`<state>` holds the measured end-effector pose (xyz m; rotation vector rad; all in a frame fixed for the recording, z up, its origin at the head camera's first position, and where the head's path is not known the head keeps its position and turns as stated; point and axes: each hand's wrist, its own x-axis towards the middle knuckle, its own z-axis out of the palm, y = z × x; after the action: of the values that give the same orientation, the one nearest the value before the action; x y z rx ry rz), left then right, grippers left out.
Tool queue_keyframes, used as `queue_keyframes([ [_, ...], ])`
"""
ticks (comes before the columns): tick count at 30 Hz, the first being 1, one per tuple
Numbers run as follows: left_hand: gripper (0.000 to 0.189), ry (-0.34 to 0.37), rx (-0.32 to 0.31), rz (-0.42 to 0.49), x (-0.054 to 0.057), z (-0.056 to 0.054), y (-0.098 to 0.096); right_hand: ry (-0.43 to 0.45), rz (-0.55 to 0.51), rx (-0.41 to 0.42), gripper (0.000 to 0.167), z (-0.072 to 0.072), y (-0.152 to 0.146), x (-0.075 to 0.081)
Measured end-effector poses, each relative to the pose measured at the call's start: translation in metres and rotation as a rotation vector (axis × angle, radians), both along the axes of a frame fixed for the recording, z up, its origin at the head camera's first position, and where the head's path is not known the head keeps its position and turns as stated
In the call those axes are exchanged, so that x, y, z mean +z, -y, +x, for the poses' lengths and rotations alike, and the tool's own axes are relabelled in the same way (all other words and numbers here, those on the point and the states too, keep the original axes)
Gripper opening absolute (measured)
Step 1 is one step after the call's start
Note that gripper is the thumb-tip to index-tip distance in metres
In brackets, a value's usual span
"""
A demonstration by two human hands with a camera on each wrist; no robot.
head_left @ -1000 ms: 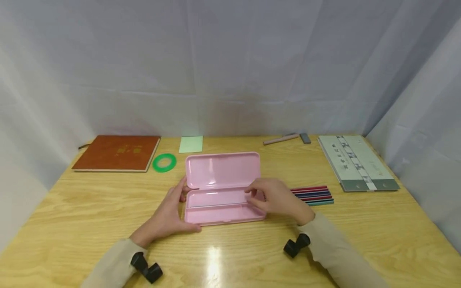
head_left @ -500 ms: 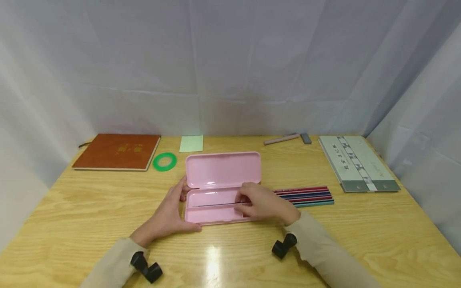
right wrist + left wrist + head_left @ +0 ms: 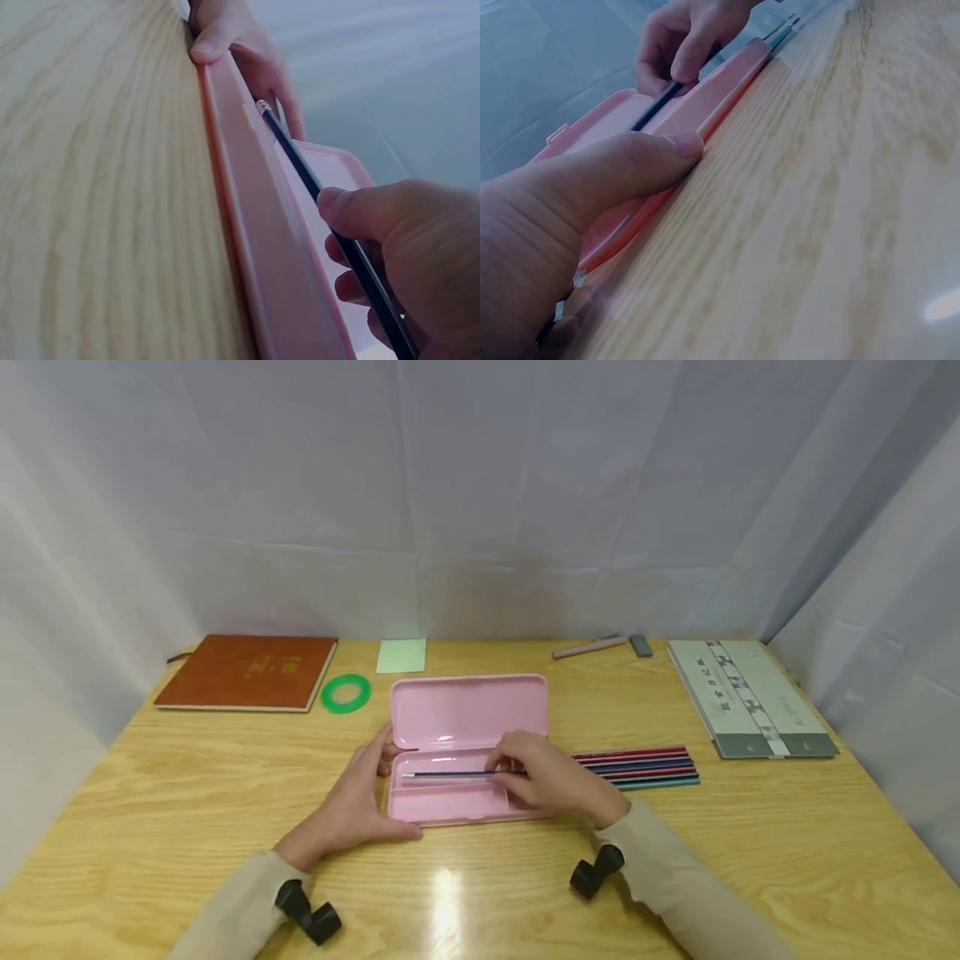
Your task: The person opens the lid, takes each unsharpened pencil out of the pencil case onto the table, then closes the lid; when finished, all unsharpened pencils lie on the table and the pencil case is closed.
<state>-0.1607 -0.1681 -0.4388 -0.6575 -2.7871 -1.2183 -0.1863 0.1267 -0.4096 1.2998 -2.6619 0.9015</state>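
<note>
An open pink pencil case (image 3: 450, 802) lies at the table's middle, its lid (image 3: 468, 710) leaning back. My left hand (image 3: 358, 800) grips the case's left end, thumb (image 3: 630, 166) along the front wall. My right hand (image 3: 525, 774) pinches a dark pencil (image 3: 450, 774) and holds it lengthwise just over the tray. In the right wrist view the pencil (image 3: 300, 166) runs past the case wall (image 3: 251, 225), its eraser end toward the left hand (image 3: 240, 45). Several coloured pencils (image 3: 645, 766) lie in a row right of the case.
A brown notebook (image 3: 247, 672), a green tape ring (image 3: 346, 693) and a green sticky note (image 3: 401, 656) sit at the back left. A pen (image 3: 588, 648), a grey eraser (image 3: 639, 646) and a grey-white booklet (image 3: 750, 697) lie at the back right. White curtains enclose the table.
My right hand came left from the case's right end with a dark pencil, and the pencil now lies over the tray's rear part. The left hand stayed put.
</note>
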Motion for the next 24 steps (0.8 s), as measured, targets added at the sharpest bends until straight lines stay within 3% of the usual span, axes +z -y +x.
queue_keyframes([
  [5,0.141,-0.005,-0.004,0.005,-0.001,-0.001,-0.001,-0.066,-0.060,-0.075,0.008,0.007,-0.027,0.004],
  [11,0.142,-0.003,-0.013,0.016,-0.005,-0.002,-0.002,-0.156,-0.059,-0.202,0.016,0.022,-0.093,-0.006],
  [18,0.141,0.000,-0.005,0.008,-0.004,-0.002,0.000,-0.080,-0.080,-0.298,0.027,0.050,-0.159,-0.012],
  [21,0.141,-0.001,-0.007,0.005,-0.002,-0.001,0.000,-0.059,-0.073,-0.319,0.027,0.057,-0.171,-0.012],
  [24,0.140,-0.007,-0.007,0.004,-0.001,0.000,0.000,-0.094,-0.049,-0.323,0.028,0.058,-0.175,-0.013],
])
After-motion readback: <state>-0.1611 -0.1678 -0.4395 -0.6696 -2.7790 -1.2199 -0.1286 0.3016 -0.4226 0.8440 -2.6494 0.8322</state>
